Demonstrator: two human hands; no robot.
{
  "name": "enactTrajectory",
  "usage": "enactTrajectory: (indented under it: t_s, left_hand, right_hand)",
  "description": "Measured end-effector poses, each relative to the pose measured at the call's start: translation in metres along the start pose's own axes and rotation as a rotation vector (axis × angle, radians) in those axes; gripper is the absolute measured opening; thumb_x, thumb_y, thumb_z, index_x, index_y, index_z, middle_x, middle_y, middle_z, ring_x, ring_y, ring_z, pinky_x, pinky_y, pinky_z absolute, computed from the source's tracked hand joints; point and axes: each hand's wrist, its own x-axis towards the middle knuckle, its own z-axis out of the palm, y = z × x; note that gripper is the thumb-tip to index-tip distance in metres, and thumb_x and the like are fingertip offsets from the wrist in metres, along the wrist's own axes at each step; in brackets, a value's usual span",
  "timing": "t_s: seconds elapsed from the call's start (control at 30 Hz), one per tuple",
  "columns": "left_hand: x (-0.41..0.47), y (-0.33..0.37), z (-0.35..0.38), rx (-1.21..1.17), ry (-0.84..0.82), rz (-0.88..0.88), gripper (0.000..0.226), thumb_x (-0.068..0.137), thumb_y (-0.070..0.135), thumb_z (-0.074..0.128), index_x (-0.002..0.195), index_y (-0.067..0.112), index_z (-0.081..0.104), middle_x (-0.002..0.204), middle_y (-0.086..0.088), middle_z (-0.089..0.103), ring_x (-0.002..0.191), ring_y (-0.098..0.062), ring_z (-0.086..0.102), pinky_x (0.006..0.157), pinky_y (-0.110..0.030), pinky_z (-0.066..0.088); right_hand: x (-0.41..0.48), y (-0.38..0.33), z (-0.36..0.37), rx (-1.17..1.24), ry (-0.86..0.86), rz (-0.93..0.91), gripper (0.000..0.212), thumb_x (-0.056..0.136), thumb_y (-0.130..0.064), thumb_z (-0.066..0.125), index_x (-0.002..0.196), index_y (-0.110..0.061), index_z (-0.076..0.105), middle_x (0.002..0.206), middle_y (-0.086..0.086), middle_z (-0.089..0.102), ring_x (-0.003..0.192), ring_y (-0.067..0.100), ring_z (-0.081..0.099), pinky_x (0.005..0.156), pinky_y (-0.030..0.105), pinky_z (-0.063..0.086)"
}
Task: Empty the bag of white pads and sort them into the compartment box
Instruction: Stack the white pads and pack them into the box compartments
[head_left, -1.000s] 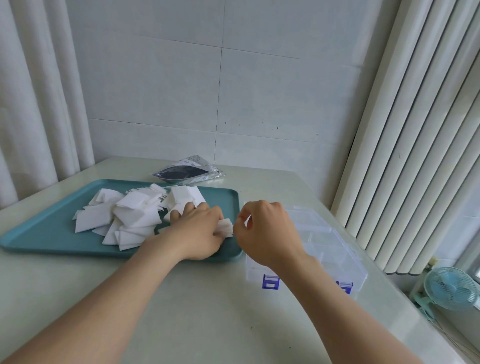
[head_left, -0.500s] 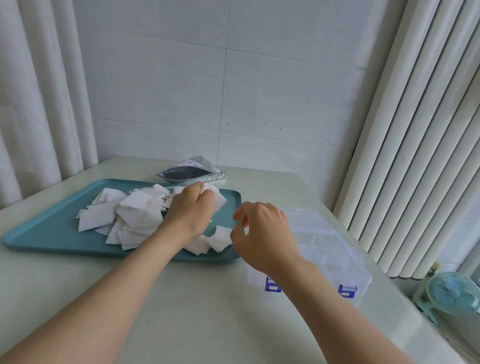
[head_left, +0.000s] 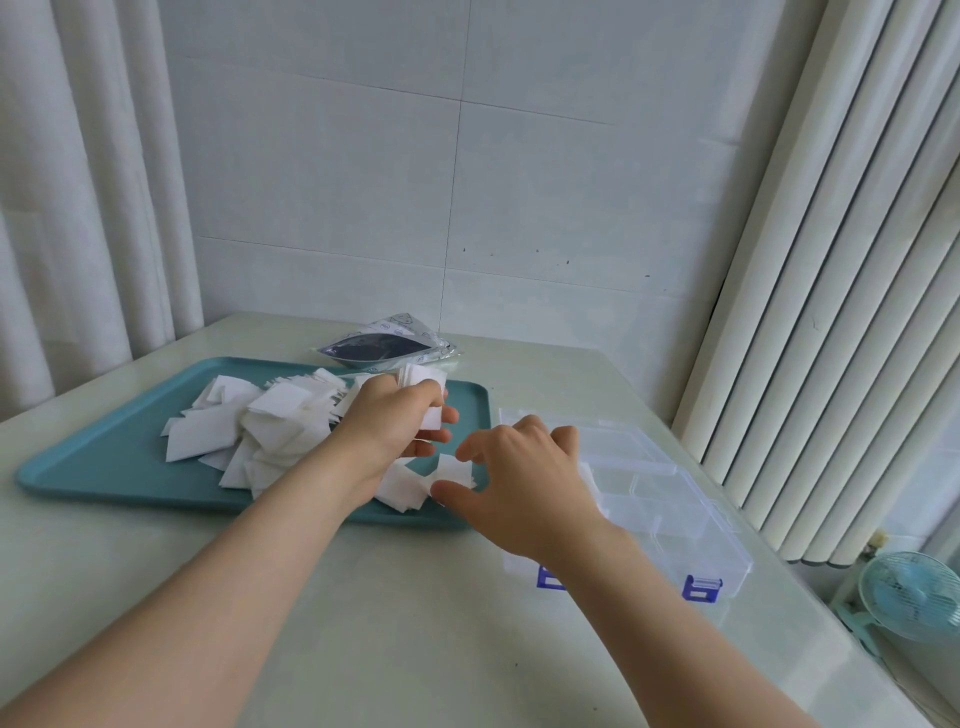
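Observation:
A heap of white pads (head_left: 270, 426) lies on a teal tray (head_left: 104, 467). My left hand (head_left: 395, 421) holds a small stack of pads (head_left: 423, 376) above the tray's right part, fingers curled round it. My right hand (head_left: 519, 483) hovers over a few loose pads (head_left: 452, 470) at the tray's near right corner, thumb and fingers spread and relaxed, holding nothing. The clear compartment box (head_left: 670, 509) with blue latches stands open just right of the tray, partly hidden by my right wrist. The emptied bag (head_left: 384, 345) lies behind the tray.
The pale table (head_left: 389, 623) runs to a tiled wall at the back. Vertical blinds (head_left: 831, 260) hang close on the right, a curtain on the left. A small fan (head_left: 909, 592) stands below the table's right edge.
My left hand has lifted a stack of pads and turned it upward. My right hand moved left from the box toward the loose pads at the tray's corner and spread its fingers.

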Motion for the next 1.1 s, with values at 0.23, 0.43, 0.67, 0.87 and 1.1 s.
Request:
enactTrajectory:
  t_s: [0.23,0.43,0.67,0.87,1.1]
  left_hand:
    - [0.003,-0.004,-0.001,-0.030,-0.017,-0.036,0.029,0.096,0.009,0.041,0.108,0.004,0.068,0.082,-0.014,0.071,0.071,-0.028,0.062,0.066,-0.035,0.054]
    - [0.005,-0.009,0.002,0.006,-0.038,-0.048,0.029,0.097,0.010,0.042,0.103,0.007,0.070,0.083,-0.012,0.071,0.070,-0.026,0.061,0.063,-0.033,0.051]
    - [0.008,-0.017,0.004,0.047,-0.016,-0.020,0.026,0.096,0.014,0.045,0.102,0.010,0.071,0.082,-0.008,0.074,0.071,-0.022,0.063,0.064,-0.035,0.051]
    - [0.007,-0.014,0.002,0.058,-0.022,0.069,0.029,0.094,0.013,0.046,0.101,0.013,0.075,0.087,-0.003,0.078,0.087,-0.022,0.069,0.078,-0.038,0.052]
    - [0.000,-0.010,0.008,-0.165,-0.264,-0.008,0.038,0.096,0.026,0.041,0.106,0.006,0.073,0.096,-0.020,0.073,0.089,-0.031,0.062,0.075,-0.039,0.044]
  right_hand:
    - [0.003,-0.005,0.003,-0.077,-0.041,-0.013,0.052,0.084,-0.073,0.061,0.113,-0.031,0.068,0.099,-0.008,0.069,0.108,0.024,0.047,0.086,0.041,0.025]
    - [0.005,-0.006,0.003,-0.070,-0.072,-0.003,0.041,0.088,-0.061,0.061,0.117,-0.032,0.067,0.097,-0.009,0.070,0.109,0.026,0.045,0.091,0.042,0.027]
    - [0.004,-0.009,0.007,-0.086,-0.037,0.000,0.021,0.096,-0.035,0.052,0.093,-0.025,0.070,0.079,-0.001,0.061,0.097,0.027,0.047,0.086,0.042,0.022]
    - [0.007,-0.003,-0.005,0.268,0.113,0.150,0.017,0.089,-0.031,0.053,0.085,-0.020,0.066,0.079,-0.005,0.068,0.087,0.024,0.060,0.091,0.039,0.039]
    - [0.007,-0.003,-0.019,0.653,0.201,0.158,0.022,0.089,-0.013,0.064,0.107,-0.023,0.069,0.081,-0.013,0.072,0.081,0.004,0.067,0.077,0.025,0.052]
